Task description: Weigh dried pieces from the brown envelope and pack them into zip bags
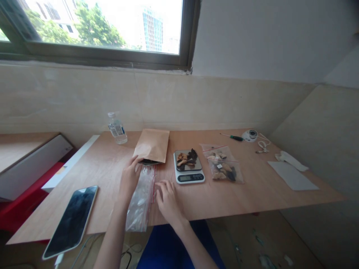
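We have our left hand (pixel 131 173) at the kraft pouch's (pixel 153 144) near edge, grip unclear, our right hand (pixel 167 198) loosely open beside clear zip bags (pixel 139 207), dried mushrooms (pixel 186 160) on the digital scale (pixel 190 179), right

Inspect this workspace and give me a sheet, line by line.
Surface: wooden table, pale brown.
Job's things: scale bearing dried pieces; filled zip bags to its right; brown paper bag and clear bags to its left.
Clutter: bottle, screwdriver, white camera, white sheet; dark-screened device appears to overhang the near edge.
Hands: left hand at the paper bag's near corner, grip unclear; right hand open beside the clear bags, contact unclear.
Cables: white plug at the device; white cable near the camera.
Surroundings: window above a tiled wall.
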{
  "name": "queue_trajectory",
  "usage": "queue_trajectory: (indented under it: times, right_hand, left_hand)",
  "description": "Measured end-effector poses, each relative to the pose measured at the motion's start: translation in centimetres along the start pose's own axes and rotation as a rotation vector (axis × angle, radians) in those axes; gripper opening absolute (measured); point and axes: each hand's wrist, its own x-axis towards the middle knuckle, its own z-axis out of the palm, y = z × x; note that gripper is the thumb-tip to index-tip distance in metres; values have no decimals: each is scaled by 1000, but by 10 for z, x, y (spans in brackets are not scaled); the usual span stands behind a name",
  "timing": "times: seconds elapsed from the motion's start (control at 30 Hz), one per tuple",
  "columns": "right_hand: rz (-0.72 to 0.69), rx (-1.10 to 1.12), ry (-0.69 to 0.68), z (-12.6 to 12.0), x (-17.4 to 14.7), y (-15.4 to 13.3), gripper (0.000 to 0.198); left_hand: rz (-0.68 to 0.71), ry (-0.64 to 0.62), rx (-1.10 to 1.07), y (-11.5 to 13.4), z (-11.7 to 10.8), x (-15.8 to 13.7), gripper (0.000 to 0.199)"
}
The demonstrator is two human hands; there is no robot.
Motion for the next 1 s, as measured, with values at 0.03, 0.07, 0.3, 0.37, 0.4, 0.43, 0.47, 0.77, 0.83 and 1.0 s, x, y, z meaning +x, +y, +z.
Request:
queue_trajectory:
  times: [0.03,0.07,0.3,0.37,0.4,0.43,0.47,0.77,0.83,1.0]
  right_hand:
    - [6,13,0,-2,-5,3,29]
    - [12,24,2,-3,-9,5,29]
    - [27,56,29,-11,-23,10,28]
    - [24,72,29,-11,-23,8,27]
    - [22,82,26,-11,-23,6,26]
    - [21,92,23,-10,-23,5,26]
    - [23,103,20,-10,-23,3,26]
    - [249,446,107,-1,-23,-7,22]
    - [301,585,88,-3,-19,-7,24]
    - [287,666,106,-20,-9,4,28]
  left_hand:
    - [-9,-8,-7,4,-4,-16,31]
    - [-48,-39,0,8,-7,-33,32]
    - [-187,-306,-82,6,-6,-102,29]
    - [-197,-299,-99,5,-3,-101,25]
    - [-196,-304,-113,6,-3,-100,24]
    - [-192,-318,-130,7,-3,-98,25]
    - [-187,-333,-147,8,-4,-96,26]
    - [-319,-169,-406,46,-7,-94,24]
    - [-354,-154,-521,60,-3,-93,25]
    - [-367,-96,-630,86,9,-88,30]
